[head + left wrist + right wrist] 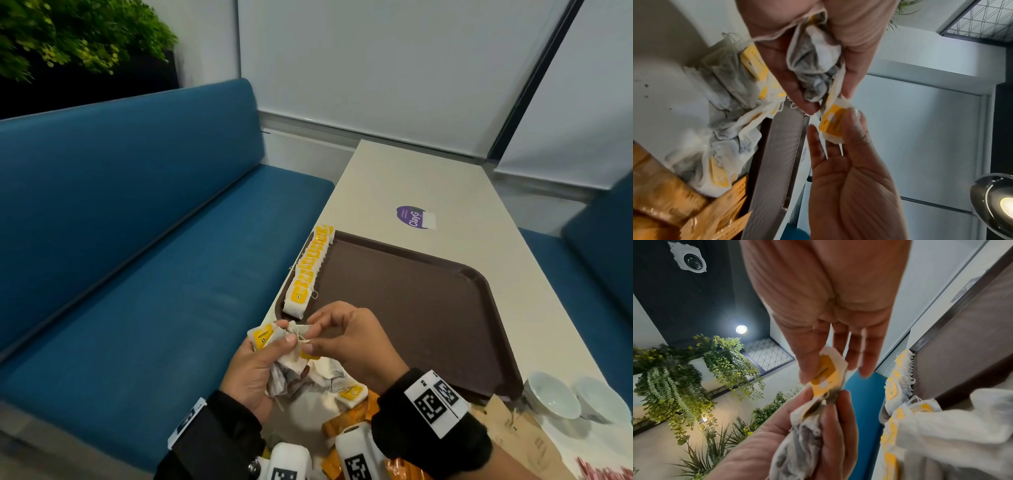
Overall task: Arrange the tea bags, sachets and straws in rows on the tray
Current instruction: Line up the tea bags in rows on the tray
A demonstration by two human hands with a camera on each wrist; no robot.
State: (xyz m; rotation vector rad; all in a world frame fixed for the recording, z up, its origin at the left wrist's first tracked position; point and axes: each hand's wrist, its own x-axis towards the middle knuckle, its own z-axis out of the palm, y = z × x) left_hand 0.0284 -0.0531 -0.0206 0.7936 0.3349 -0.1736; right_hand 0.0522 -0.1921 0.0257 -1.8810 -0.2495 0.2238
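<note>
blue bench (137, 240) | two white bowls (551, 394) | purple sticker (412, 216), text possibly "ClayG" | plant (68, 34)

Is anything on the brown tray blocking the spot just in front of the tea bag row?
Nothing visible does. The brown plastic tray is bare past the near end of the yellow-tagged tea bag row; both hands hold the tea bag bunch above its near-left corner.

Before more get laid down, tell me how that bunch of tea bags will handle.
Probably floppy: the bunch of tea bags crumples in the left hand. Likely tangle-prone: strings loop between bags. Seemingly light: the right hand pinches one by its tag.
</note>
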